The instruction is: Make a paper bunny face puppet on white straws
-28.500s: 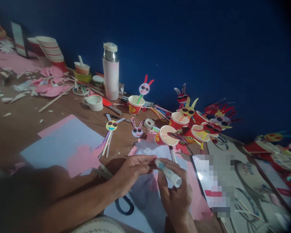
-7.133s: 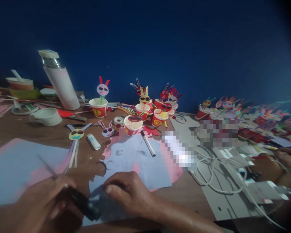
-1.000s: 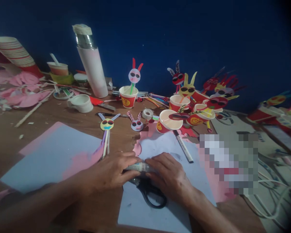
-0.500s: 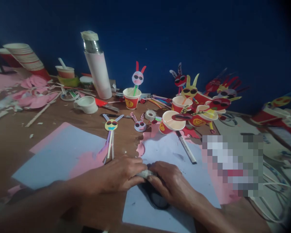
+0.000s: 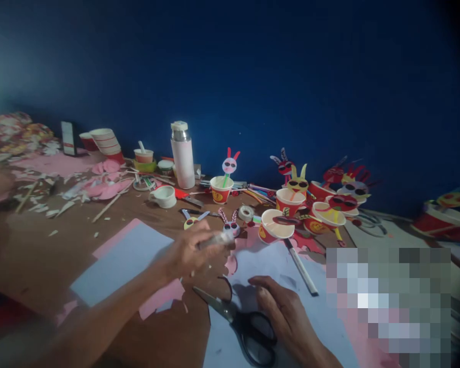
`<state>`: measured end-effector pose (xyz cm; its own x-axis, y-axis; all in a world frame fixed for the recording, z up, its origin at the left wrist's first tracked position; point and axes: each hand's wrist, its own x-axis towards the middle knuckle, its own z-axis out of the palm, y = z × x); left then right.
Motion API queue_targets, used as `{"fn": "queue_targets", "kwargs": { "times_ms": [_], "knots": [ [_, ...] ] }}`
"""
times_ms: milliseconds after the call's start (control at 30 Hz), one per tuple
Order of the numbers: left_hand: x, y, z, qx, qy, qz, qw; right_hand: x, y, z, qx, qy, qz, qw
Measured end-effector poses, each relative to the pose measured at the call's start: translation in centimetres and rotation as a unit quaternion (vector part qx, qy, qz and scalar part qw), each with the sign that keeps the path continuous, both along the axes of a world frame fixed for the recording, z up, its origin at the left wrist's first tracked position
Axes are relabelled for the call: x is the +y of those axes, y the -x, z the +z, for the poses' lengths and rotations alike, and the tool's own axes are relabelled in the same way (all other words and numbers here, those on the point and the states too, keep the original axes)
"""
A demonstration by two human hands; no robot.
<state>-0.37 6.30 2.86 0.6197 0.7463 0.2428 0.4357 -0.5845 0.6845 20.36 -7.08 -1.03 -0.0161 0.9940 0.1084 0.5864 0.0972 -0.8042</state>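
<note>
Moving apart, the left hand (image 5: 193, 248) keeps its grip closed around a glue stick (image 5: 217, 239); the right hand (image 5: 287, 314), loosely curled, seemingly empty, leaves the near scissors (image 5: 229, 313) uncovered.

We count 1 flask (image 5: 183, 163) | 1 pair of scissors (image 5: 228, 312) | 1 glue stick (image 5: 217, 239) | 1 white marker (image 5: 301, 268) | 1 tape roll (image 5: 251, 215) | 1 mug (image 5: 164, 198) | 2 flat-lying paper faces (image 5: 231, 229) | cups (image 5: 221, 194) overlapping, total unclear

A white flask (image 5: 183, 164) (silver at the neck) and a phone (image 5: 68, 139) stand near the blue wall (image 5: 222, 66).
</note>
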Motion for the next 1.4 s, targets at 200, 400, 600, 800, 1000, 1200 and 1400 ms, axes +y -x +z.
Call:
{"fn": "queue_targets", "kwargs": {
  "times_ms": [200,400,600,800,1000,1200,1400],
  "knots": [
    [5.3,4.4,-0.2,-0.061,-0.028,0.254,0.965,-0.3,0.3,-0.3,-0.028,0.006,0.093,0.995],
    [6.8,6.6,-1.9,-0.030,-0.030,0.302,0.952,-0.3,0.0,-1.1,-0.081,-0.036,0.132,0.987],
    [7.3,7.0,-3.2,0.020,-0.012,0.316,0.948,-0.1,-0.3,-1.3,-0.085,-0.056,0.128,0.986],
    [7.6,7.1,-4.2,0.031,0.011,0.324,0.945,-0.1,-0.4,-0.8,-0.059,-0.046,0.109,0.991],
    [7.7,7.3,-4.2,0.021,0.027,0.327,0.944,0.1,-0.2,-0.3,-0.012,0.000,0.083,0.996],
    [7.4,8.0,-3.5,-0.012,0.025,0.317,0.948,0.2,-0.5,0.5,-0.030,0.019,0.078,0.996],
    [6.5,9.5,-1.4,-0.068,-0.032,0.340,0.937,2.2,0.4,1.6,-0.196,-0.045,0.084,0.976]
  ]
}}
